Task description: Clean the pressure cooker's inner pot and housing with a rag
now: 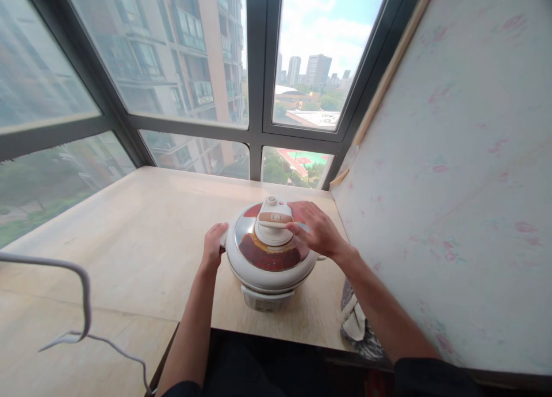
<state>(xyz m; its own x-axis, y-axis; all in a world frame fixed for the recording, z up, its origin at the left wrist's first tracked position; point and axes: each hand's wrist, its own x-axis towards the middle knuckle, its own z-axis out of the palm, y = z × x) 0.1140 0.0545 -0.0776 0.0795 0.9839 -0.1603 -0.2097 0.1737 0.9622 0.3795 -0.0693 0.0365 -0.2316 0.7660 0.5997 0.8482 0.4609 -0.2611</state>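
Observation:
A white electric pot (271,278) stands upright on the light sill. Its glass lid (269,255) sits on it, with dark red contents or reflection showing through. On top of the lid is a brown and white handle (275,218), with a round knob (271,201) behind it. My left hand (214,245) is closed around the pot's left side handle (223,239). At the right end of the lid handle, my right hand (317,227) is closed, thumb in front and fingers behind; part of its grip is hidden.
A grey and white cloth (356,319) lies at the sill's right front edge, under my right forearm. On the left, a pale cable or bent stand (81,282) rises over the sill (129,236). Framed windows (256,98) close the back, and a floral wall (448,184) bounds the right.

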